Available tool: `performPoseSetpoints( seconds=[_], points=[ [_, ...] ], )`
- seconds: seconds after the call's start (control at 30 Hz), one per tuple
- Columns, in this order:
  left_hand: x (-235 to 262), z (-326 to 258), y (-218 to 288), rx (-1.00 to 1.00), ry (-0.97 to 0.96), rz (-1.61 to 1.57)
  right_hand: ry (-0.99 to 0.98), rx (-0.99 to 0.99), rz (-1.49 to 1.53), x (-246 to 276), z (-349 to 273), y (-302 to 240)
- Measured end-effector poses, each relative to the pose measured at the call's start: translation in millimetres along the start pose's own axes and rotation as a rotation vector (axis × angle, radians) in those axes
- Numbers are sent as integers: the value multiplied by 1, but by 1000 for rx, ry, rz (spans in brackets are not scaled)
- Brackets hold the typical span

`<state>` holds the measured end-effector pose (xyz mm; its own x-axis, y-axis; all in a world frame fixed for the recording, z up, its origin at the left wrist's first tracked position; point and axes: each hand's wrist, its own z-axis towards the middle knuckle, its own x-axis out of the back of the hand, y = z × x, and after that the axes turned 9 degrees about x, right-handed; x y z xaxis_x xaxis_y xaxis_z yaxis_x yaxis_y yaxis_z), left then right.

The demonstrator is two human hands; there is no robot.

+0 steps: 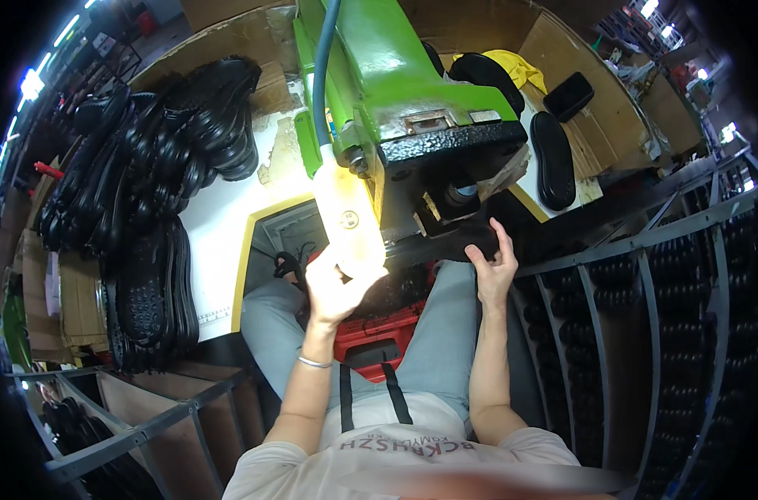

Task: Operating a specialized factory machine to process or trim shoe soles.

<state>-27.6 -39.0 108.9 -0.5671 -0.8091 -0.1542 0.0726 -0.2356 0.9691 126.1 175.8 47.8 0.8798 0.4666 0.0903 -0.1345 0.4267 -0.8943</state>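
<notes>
Nearest, at the lower edge, a pale printed shirt (396,462), then grey-blue trousers (441,321), legs apart around something red and plastic (371,329). To either side, metal racks (637,241), the right-hand one packed with dark rows. Further out, the left hand (332,292), with a bracelet (315,362) at the wrist, right at the lower end of a lit lamp (351,217); fingers partly hidden by lamp and glare, impossible to tell whether gripping. Opposite, the right hand (496,273), thumb and fingers spread apart at the right end of a dark piece (429,245), contact hard to make out. Just above that piece, the black head (454,150) of a green machine (387,54). Left of the machine, on a pale surface (216,258), heaped black soles (150,158); on the right, a single sole (552,162) and a yellow cloth (519,68). Beyond, cardboard boxes (600,117); farthest, bright ceiling lights (65,31).
</notes>
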Motion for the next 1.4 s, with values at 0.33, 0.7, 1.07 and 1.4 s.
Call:
performPoseSetpoints(
  seconds=[0.33,0.7,1.07,1.4],
  points=[
    [91,-35,-19,142,188,-280,-133,113,296,-44,-7,-49],
    [110,-53,-73,149,16,-401,-87,-100,404,-61,-33,-14],
    [-12,10,28,-382,59,704,104,97,374,-16,20,-31],
    [40,-4,16,-136,132,650,-17,119,407,-44,10,-38]
  ],
)
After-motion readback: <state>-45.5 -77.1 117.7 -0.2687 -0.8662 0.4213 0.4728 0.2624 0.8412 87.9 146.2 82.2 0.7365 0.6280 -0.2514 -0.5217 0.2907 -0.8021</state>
